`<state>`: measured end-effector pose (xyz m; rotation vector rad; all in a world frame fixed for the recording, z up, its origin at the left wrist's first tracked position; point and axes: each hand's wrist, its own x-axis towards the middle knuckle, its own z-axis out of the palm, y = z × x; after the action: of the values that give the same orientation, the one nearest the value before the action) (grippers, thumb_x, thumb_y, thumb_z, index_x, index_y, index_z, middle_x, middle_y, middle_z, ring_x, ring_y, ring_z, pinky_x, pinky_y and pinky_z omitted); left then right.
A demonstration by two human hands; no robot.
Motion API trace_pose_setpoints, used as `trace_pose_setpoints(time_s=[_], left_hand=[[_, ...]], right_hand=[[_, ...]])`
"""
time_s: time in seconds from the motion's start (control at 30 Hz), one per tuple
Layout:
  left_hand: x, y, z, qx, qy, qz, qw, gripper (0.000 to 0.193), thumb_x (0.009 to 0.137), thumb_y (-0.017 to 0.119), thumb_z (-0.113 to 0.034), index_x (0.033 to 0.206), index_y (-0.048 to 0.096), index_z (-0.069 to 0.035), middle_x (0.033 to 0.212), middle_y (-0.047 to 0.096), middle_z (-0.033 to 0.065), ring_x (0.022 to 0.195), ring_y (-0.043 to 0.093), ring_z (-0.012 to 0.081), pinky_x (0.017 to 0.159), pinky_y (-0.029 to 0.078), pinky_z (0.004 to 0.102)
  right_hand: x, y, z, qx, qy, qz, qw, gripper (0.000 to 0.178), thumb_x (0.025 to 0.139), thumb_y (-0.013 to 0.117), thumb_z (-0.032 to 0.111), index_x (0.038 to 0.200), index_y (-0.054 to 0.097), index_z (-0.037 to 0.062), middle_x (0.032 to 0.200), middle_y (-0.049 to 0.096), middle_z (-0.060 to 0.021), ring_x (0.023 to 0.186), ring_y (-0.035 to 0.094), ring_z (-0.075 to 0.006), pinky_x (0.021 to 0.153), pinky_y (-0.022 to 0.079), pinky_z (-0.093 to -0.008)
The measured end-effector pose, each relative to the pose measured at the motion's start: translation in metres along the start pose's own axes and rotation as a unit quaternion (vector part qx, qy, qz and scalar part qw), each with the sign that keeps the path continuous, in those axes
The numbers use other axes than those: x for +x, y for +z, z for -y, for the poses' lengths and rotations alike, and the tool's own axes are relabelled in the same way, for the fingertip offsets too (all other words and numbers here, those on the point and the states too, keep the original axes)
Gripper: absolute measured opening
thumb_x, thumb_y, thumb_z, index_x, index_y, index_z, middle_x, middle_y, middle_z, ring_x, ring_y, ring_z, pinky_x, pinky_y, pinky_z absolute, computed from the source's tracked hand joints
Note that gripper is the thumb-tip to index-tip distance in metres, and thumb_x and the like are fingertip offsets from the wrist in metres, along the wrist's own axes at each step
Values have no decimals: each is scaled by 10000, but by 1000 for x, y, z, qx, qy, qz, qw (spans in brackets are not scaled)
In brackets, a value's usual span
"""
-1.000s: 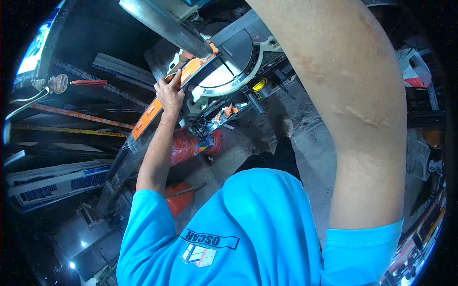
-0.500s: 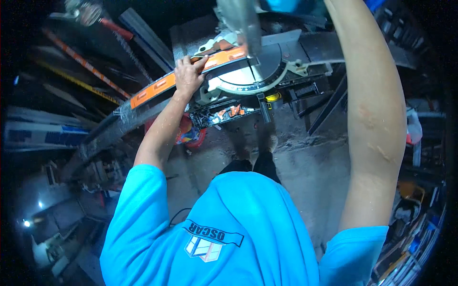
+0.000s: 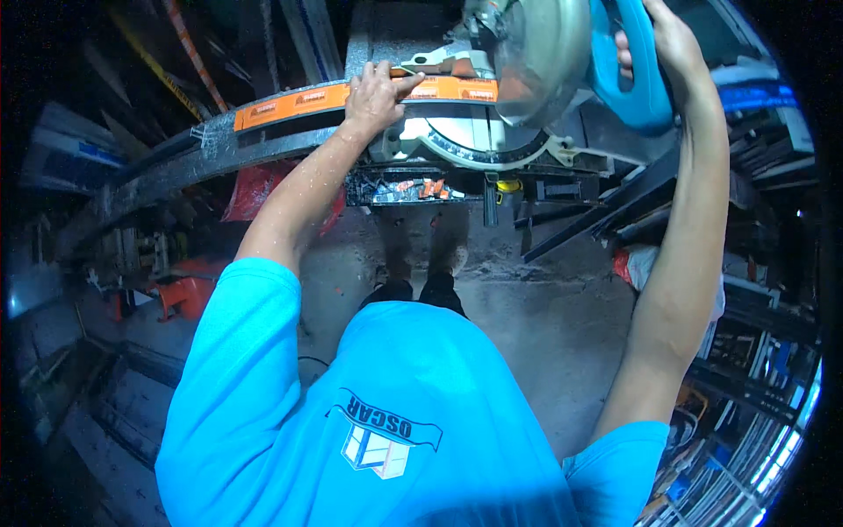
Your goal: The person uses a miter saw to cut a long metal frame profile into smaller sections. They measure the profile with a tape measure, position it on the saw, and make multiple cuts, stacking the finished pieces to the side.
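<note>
My left hand (image 3: 375, 98) presses on a long bar covered with orange film (image 3: 294, 106), fingers over its far edge and thumb stretched along it. The bar lies along the fence of a mitre saw, its right end against the saw's rounded blade guard (image 3: 542, 66). To the right, my right hand (image 3: 678, 48) is closed round the saw's blue loop handle (image 3: 648, 104). Below the saw head shows the pale curved base (image 3: 439, 145) with its dark scale. The guard hides the blade and the point where it meets the bar.
Under the saw, a tray (image 3: 413, 200) holds orange and white offcuts. A long metal support rail (image 3: 158, 180) runs to the left. Leaning lengths of profile (image 3: 312, 39) stand behind it. Dark bars (image 3: 571, 230) jut out below the saw's right side. Metal stock (image 3: 746, 457) is piled at the lower right.
The view has shifted, bringing the saw head, its blue handle and my right hand more fully into sight. The guard looks lower, over the bar's right end. My left hand stays on the bar.
</note>
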<state>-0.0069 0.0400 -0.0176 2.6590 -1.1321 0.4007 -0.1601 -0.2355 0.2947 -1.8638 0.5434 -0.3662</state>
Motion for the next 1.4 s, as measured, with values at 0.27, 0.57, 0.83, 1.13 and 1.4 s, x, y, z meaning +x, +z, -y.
trace_pose_setpoints(time_s=[0.27, 0.57, 0.83, 1.13, 1.4], left_hand=[[11, 1, 4, 9, 46, -9, 999, 701, 754, 777, -158, 1387, 646, -431, 1159, 572, 142, 1096, 541, 360, 928, 499, 487], [16, 3, 7, 14, 72, -10, 997, 713, 747, 810, -153, 1400, 650, -391, 1148, 561, 150, 1100, 534, 373, 969, 490, 468], [16, 4, 1, 16, 57, -1, 998, 684, 755, 821, -182, 1387, 662, -391, 1149, 563, 142, 1098, 536, 362, 974, 488, 463], [14, -4, -1, 42, 50, -12, 998, 691, 736, 814, -194, 1370, 665, -427, 1113, 581, 139, 1038, 547, 349, 887, 513, 460], [16, -4, -8, -6, 22, -4, 1000, 574, 800, 765, -196, 1325, 695, -415, 1082, 578, 99, 1074, 543, 331, 895, 476, 497]], right_hand=[[41, -30, 0, 2, 12, 61, 998, 573, 1029, 445, 521, 915, 662, 4, 710, 586, -131, 557, 555, -244, 524, 486, -388], [40, -54, -13, -114, -142, 1, 983, 432, 970, 509, 375, 917, 705, -7, 817, 639, -180, 696, 623, -290, 634, 524, -413], [46, -31, -8, -269, -235, -30, 934, 316, 918, 566, 246, 919, 743, -16, 912, 686, -224, 820, 683, -331, 732, 558, -434], [59, -2, -20, -365, -317, -68, 873, 242, 899, 576, 132, 939, 755, -27, 984, 706, -320, 947, 740, -386, 828, 587, -470], [-6, -36, -13, 109, 53, 130, 984, 567, 1018, 530, 523, 999, 681, -23, 802, 660, -169, 629, 633, -280, 579, 529, -422]])
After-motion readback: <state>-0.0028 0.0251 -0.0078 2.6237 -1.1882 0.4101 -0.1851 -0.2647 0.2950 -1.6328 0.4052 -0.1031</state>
